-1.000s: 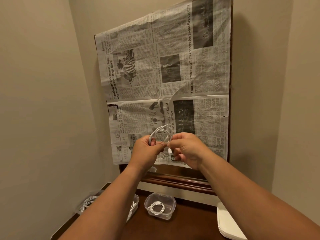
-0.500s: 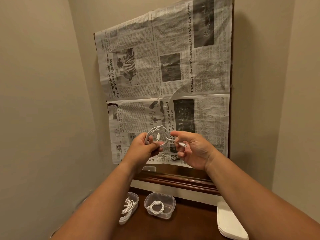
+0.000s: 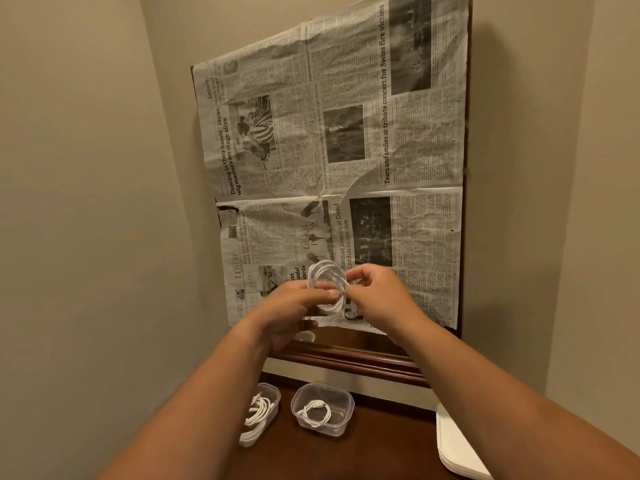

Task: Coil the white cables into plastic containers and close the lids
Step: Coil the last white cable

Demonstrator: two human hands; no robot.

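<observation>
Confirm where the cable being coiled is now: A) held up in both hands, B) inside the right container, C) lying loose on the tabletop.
A: the left hand and right hand both grip the coiled cable in the air, in front of the newspaper.

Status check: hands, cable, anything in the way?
In air: coil, left hand gripping, right hand pinching its side. Not yet boxed. Below, left box and right box open, each with a cable; no free box seen.
</observation>
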